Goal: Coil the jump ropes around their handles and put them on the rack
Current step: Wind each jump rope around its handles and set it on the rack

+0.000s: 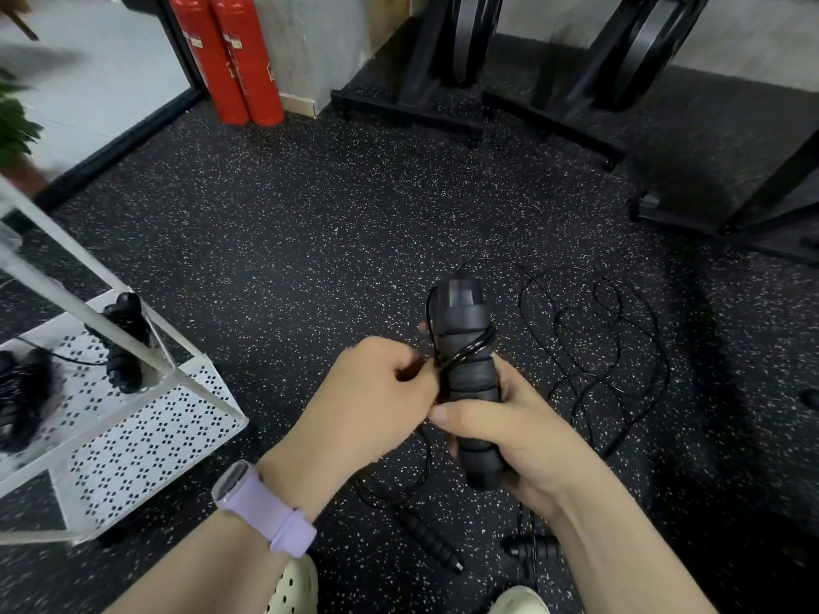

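My right hand (523, 440) grips a pair of black jump rope handles (467, 370) held upright together, with a few turns of thin black cord around them. My left hand (376, 396) pinches that cord just left of the handles. The loose rest of the cord (607, 343) lies in loops on the floor to the right. Another black handle (430, 542) and a second one (532, 547) lie on the floor below my hands. The white perforated rack (146, 436) stands at the left and holds coiled black ropes (126, 343).
Two red fire extinguishers (230, 59) stand at the back left. Black equipment stands (425, 82) line the back and right. My light shoes (294, 587) are at the bottom edge. The floor is black speckled rubber.
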Tool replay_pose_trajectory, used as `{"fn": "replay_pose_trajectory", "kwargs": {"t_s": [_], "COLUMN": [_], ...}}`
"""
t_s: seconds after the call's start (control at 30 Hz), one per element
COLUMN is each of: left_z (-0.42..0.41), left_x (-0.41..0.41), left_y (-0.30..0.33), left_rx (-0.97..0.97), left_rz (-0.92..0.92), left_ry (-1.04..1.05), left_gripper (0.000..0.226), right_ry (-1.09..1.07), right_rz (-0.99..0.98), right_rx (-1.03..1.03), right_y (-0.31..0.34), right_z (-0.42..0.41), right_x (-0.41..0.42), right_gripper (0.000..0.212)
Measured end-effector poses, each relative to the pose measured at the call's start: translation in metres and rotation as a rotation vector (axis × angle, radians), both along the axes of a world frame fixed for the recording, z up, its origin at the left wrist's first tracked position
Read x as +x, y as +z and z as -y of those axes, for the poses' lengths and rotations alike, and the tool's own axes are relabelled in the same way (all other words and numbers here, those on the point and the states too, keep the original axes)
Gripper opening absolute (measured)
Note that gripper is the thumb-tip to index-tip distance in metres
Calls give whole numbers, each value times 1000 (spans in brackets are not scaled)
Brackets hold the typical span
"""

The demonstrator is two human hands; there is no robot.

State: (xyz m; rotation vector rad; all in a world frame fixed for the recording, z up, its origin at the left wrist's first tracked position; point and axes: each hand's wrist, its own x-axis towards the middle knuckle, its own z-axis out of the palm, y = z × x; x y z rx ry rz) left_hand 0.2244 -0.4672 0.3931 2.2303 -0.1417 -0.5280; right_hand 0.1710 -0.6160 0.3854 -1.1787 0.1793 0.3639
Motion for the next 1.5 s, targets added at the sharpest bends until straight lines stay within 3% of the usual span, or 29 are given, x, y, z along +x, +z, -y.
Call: {"fn": "replay_pose_trajectory", "kwargs": {"t_s": [0.13,0.3,0.53,0.63,0.8,0.9,1.07,1.13,1.2,1.27,1.33,1.43,1.5], "left_z": [5,3,0,-7,-19,-22,-36,-39,-40,-35,-25,-10,-8], "left_x": [-7,-5,1,5,18,25,36,37,36,29,20,6,2], "left_y": [4,4,2,4,13,13,15,16,16,25,33,30,24], "left_rx": [-74,-7,42,109,-54,-171,-219,-198,-150,-145,-140,-84,-118], "left_rz": [130,200,208,238,94,-22,9,15,77,261,410,306,245], "left_ry": [27,-52,-40,1,105,287,621,670,676,614,330,-167,-233], "left_gripper": [49,50,51,51,38,20,41,48,74,79,63,41,43], "right_ry": [-51,-86,-20,87,394,436,283,205,160,173,213,252,261], "right_rz": [-13,12,-22,-58,-51,-111,-326,-373,-386,-371,-346,-312,-289], "right_rx": [170,117,155,207,244,112,-161,-166,-182,-247,-296,-244,-146], "right_y": [-1,-2,-9,-8,-5,-4,-9,-10,-10,-12,-13,-13,-14], "right_z": [-1,4,11,15,20,23,32,34,35,35,35,34,36], "right_x": [-1,-1,3,2,-1,-2,2,3,5,6,6,6,6], "right_gripper": [49,44,73,70,56,62,75,61,51,57,64,56,52]}}
